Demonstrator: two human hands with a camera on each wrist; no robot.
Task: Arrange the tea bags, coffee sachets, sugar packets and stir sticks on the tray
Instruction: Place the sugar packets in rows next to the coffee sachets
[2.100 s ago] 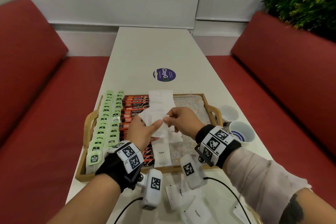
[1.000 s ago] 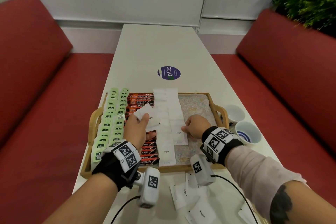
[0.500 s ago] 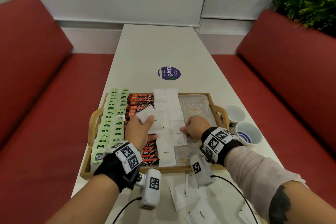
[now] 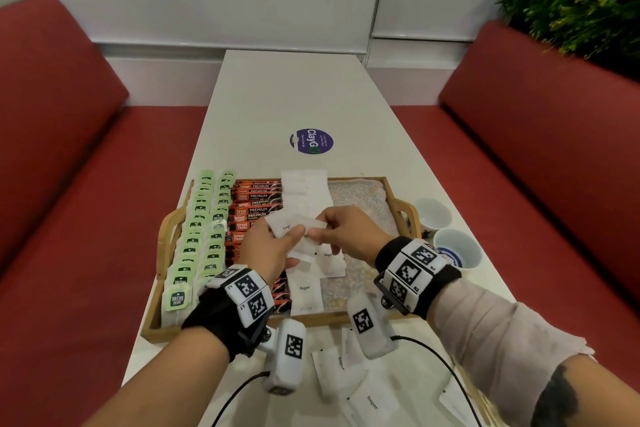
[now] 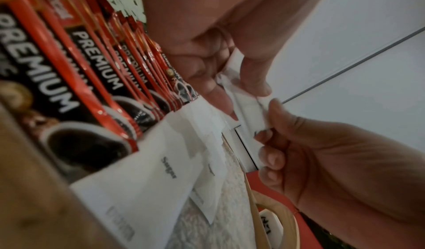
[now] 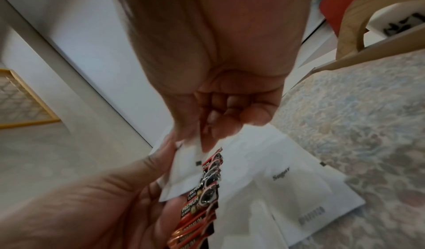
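Two hands meet above the middle of the wooden tray [image 4: 165, 246], raised off its floor. The left hand [image 4: 266, 250] holds a small stack of white sugar packets [image 4: 287, 227], thumb pressed on top; the right hand [image 4: 349, 230] pinches the stack's right end between thumb and fingertips, its other fingers curled under.

Left to right, the tray carries two columns of green tea bags [image 4: 199, 236] marked "McCoy teas", a column of red-and-black coffee sachets [image 4: 258, 204] reading "Great Taste PREMIUM CLASSIC", then two overlapping columns of white packets [image 4: 306, 289] printed "Sugar". The tray's right part shows only its patterned liner. More loose packets [image 4: 372, 402] lie on the table [image 4: 294, 94] in front of the tray. A purple sticker [image 4: 311, 143] reads "ClayGo".

Half a second ago the right hand was down on the right-hand sugar column; it has since lifted back to the left hand's stack.
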